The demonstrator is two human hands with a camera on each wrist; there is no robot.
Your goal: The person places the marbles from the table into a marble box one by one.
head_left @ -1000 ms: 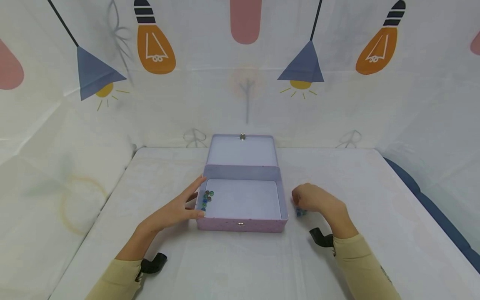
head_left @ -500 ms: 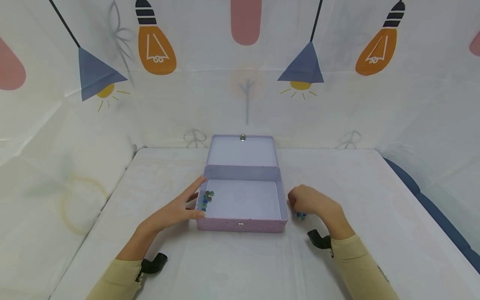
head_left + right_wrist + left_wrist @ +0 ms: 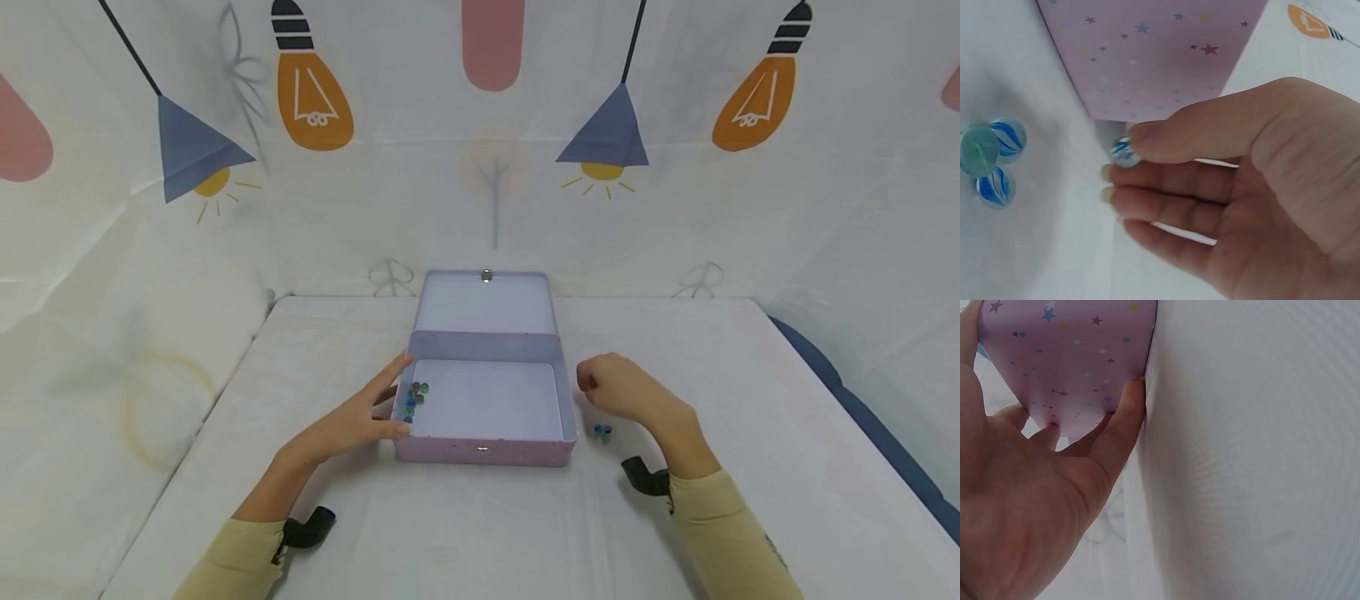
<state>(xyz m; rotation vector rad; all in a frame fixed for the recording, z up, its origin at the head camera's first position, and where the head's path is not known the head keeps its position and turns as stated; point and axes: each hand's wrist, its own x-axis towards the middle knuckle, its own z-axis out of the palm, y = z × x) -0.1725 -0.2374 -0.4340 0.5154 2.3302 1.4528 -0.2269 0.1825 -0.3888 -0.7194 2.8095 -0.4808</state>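
Observation:
An open lilac tin box (image 3: pixel 450 451) stands in the middle of the table, its lid (image 3: pixel 483 304) tipped back. My left hand (image 3: pixel 348 427) rests along the box's left side with fingers spread. In the left wrist view its fingertips touch the star-printed wall (image 3: pixel 1075 359). Several glass marbles (image 3: pixel 419 398) lie inside against the left wall. To the right of the box, my right hand (image 3: pixel 636 393) pinches a clear marble with blue swirls (image 3: pixel 1125 154) between thumb and fingers, close to the box's right wall (image 3: pixel 1154 69). Three more marbles (image 3: pixel 979 150) lie on the table near it.
White cloth covers the table (image 3: pixel 450 533). Behind it hangs a white sheet (image 3: pixel 420 200) printed with lamps and bulbs. Black wrist mounts (image 3: pixel 309 527) sit under both sleeves. Something dark blue (image 3: pixel 862 408) runs along the table's right edge.
My right hand has risen slightly away from the table marbles, now holding one marble and leaving the others uncovered in the head view. The left hand and the box stay put.

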